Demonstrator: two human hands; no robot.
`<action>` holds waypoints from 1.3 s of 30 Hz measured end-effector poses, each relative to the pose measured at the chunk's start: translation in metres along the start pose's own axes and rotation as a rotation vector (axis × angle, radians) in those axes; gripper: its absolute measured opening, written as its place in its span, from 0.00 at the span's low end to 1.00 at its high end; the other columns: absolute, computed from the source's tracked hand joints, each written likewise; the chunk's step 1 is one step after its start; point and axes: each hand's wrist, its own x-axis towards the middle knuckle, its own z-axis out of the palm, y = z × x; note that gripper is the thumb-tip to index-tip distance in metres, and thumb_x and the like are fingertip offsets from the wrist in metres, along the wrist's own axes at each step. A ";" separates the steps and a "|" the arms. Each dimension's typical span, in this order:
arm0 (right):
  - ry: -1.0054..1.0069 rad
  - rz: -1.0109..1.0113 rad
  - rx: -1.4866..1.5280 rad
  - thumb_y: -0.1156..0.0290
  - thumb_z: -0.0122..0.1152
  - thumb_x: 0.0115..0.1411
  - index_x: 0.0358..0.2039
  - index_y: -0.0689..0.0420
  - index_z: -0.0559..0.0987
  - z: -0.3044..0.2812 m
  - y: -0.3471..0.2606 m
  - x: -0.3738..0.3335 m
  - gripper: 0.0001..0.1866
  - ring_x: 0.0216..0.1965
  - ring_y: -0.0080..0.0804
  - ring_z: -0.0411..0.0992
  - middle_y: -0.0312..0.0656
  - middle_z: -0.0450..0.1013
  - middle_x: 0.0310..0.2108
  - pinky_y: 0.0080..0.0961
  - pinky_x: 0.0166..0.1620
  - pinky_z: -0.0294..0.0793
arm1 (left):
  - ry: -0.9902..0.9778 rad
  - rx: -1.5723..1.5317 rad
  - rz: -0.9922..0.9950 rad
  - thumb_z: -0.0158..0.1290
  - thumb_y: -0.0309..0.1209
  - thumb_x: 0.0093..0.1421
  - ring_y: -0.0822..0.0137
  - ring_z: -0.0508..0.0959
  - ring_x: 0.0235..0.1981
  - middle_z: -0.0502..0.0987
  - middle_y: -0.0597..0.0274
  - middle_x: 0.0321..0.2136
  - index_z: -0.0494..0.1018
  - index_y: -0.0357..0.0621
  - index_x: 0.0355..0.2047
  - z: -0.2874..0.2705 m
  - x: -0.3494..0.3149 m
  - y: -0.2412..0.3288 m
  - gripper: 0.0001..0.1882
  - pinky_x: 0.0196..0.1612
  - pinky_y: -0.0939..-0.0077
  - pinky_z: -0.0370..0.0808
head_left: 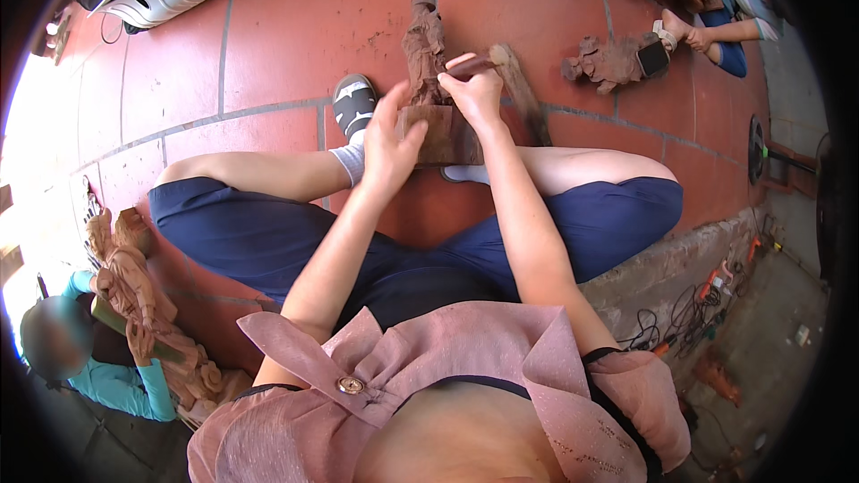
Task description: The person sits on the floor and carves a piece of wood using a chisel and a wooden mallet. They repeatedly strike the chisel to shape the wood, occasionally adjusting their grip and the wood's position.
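Observation:
A carved wooden figure (424,49) stands upright in front of me, its foot on a wooden block (437,130). My right hand (474,94) is closed round a tool with a dark brown handle (471,68), close to the figure's right side. The tool's working end is too small to make out. My left hand (392,139) is open, fingers spread and slightly blurred, just left of the block; whether it touches the block I cannot tell. Right of my right hand, a long narrow wooden piece (521,89) lies slantwise.
Red tiles (268,54) make up the floor. Another carved piece (613,63) lies at the right, near a person's hands (696,36). At lower left, a person in teal sleeves (125,385) handles a large carved figure (148,295). Cables (684,317) tangle beside a low ledge (644,277).

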 end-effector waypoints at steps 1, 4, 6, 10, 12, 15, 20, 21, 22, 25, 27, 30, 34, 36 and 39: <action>-0.034 -0.025 -0.059 0.75 0.67 0.43 0.26 0.58 0.79 -0.001 -0.004 0.002 0.08 0.27 0.28 0.77 0.40 0.78 0.24 0.25 0.35 0.76 | -0.020 -0.042 -0.008 0.55 0.23 0.54 0.61 0.65 0.61 0.68 0.53 0.57 0.60 0.41 0.61 -0.002 0.015 0.011 0.33 0.61 0.60 0.61; -0.139 -0.199 -0.238 0.68 0.66 0.46 0.29 0.57 0.78 0.000 -0.009 0.011 0.10 0.33 0.40 0.78 0.45 0.78 0.28 0.33 0.38 0.76 | -0.155 -0.066 0.140 0.56 0.24 0.54 0.64 0.71 0.55 0.72 0.55 0.52 0.63 0.42 0.58 -0.001 0.061 0.043 0.30 0.58 0.66 0.67; -0.233 -0.319 -0.209 0.67 0.62 0.47 0.32 0.58 0.77 0.001 -0.024 0.020 0.12 0.36 0.47 0.76 0.47 0.77 0.31 0.37 0.40 0.76 | -0.243 0.059 0.224 0.57 0.26 0.53 0.64 0.75 0.49 0.75 0.54 0.46 0.67 0.40 0.53 -0.005 0.085 0.057 0.26 0.53 0.69 0.71; -0.329 -0.371 -0.282 0.71 0.60 0.44 0.33 0.61 0.77 0.002 -0.015 0.040 0.13 0.36 0.45 0.76 0.49 0.77 0.31 0.36 0.41 0.75 | -0.303 0.336 0.424 0.59 0.30 0.54 0.61 0.78 0.35 0.77 0.54 0.33 0.70 0.37 0.40 0.000 0.119 0.053 0.16 0.40 0.69 0.75; -0.472 -0.195 -0.249 0.71 0.61 0.43 0.33 0.63 0.76 -0.011 -0.034 0.044 0.15 0.37 0.45 0.76 0.50 0.77 0.30 0.35 0.41 0.75 | -0.276 0.382 0.498 0.59 0.32 0.55 0.58 0.76 0.30 0.75 0.54 0.28 0.69 0.37 0.34 0.003 0.128 0.050 0.14 0.35 0.66 0.72; -0.442 -0.146 -0.264 0.70 0.62 0.42 0.32 0.64 0.76 -0.013 -0.031 0.043 0.16 0.37 0.45 0.76 0.50 0.76 0.30 0.34 0.42 0.75 | -0.303 0.347 0.459 0.58 0.32 0.56 0.59 0.76 0.30 0.76 0.54 0.28 0.69 0.37 0.35 -0.001 0.129 0.059 0.13 0.36 0.66 0.73; -0.367 -0.159 -0.275 0.70 0.61 0.43 0.32 0.61 0.75 -0.016 -0.026 0.039 0.14 0.36 0.47 0.76 0.49 0.77 0.30 0.35 0.41 0.75 | -0.352 0.322 0.430 0.58 0.33 0.56 0.59 0.76 0.31 0.76 0.54 0.29 0.69 0.37 0.36 0.005 0.131 0.059 0.13 0.37 0.68 0.73; -0.375 -0.164 -0.275 0.70 0.60 0.43 0.32 0.61 0.76 -0.014 -0.024 0.038 0.13 0.37 0.47 0.75 0.49 0.77 0.30 0.35 0.41 0.75 | -0.359 0.333 0.411 0.58 0.33 0.56 0.59 0.76 0.31 0.76 0.54 0.29 0.69 0.38 0.36 0.006 0.131 0.055 0.13 0.38 0.68 0.73; -0.383 -0.170 -0.275 0.70 0.59 0.44 0.31 0.61 0.76 -0.013 -0.023 0.037 0.13 0.37 0.47 0.75 0.49 0.77 0.30 0.36 0.41 0.75 | -0.361 0.338 0.415 0.58 0.32 0.56 0.59 0.76 0.30 0.76 0.54 0.28 0.69 0.38 0.36 0.005 0.131 0.052 0.13 0.38 0.69 0.73; -0.325 -0.287 -0.300 0.70 0.58 0.46 0.30 0.59 0.76 -0.002 -0.013 0.036 0.10 0.34 0.49 0.75 0.51 0.76 0.27 0.38 0.39 0.75 | -0.372 0.313 0.391 0.57 0.32 0.56 0.60 0.76 0.30 0.76 0.55 0.28 0.70 0.38 0.36 0.003 0.130 0.045 0.12 0.39 0.70 0.73; -0.285 -0.378 -0.388 0.71 0.57 0.47 0.28 0.59 0.75 0.008 -0.009 0.040 0.08 0.32 0.50 0.76 0.52 0.75 0.25 0.38 0.37 0.76 | -0.377 0.255 0.339 0.57 0.31 0.57 0.60 0.77 0.31 0.76 0.56 0.28 0.70 0.38 0.36 -0.001 0.130 0.043 0.12 0.39 0.70 0.74; -0.213 -0.656 -0.378 0.68 0.56 0.52 0.28 0.56 0.76 0.019 0.018 0.043 0.06 0.24 0.56 0.72 0.54 0.73 0.22 0.51 0.25 0.70 | -0.322 0.402 0.626 0.55 0.25 0.50 0.57 0.76 0.36 0.73 0.55 0.31 0.72 0.42 0.36 -0.008 0.127 0.034 0.11 0.40 0.66 0.74; -0.323 -0.453 -0.335 0.67 0.58 0.54 0.28 0.57 0.75 0.020 0.002 0.033 0.07 0.32 0.55 0.74 0.55 0.74 0.27 0.45 0.32 0.74 | -0.209 0.208 0.421 0.58 0.30 0.54 0.52 0.76 0.32 0.71 0.53 0.29 0.67 0.43 0.36 -0.007 0.106 0.033 0.13 0.37 0.64 0.74; -0.371 -0.367 -0.299 0.67 0.60 0.52 0.28 0.58 0.76 0.011 0.014 0.037 0.08 0.34 0.53 0.75 0.54 0.75 0.27 0.40 0.33 0.74 | -0.238 0.103 0.246 0.58 0.29 0.55 0.52 0.73 0.28 0.69 0.52 0.25 0.63 0.42 0.37 -0.002 0.097 0.049 0.15 0.35 0.64 0.72; -0.387 -0.385 -0.155 0.68 0.61 0.51 0.30 0.59 0.76 0.011 -0.002 0.031 0.09 0.35 0.47 0.77 0.53 0.75 0.27 0.36 0.33 0.75 | -0.209 0.128 0.340 0.56 0.29 0.56 0.42 0.72 0.34 0.71 0.46 0.29 0.61 0.40 0.35 0.000 0.090 0.040 0.15 0.37 0.58 0.70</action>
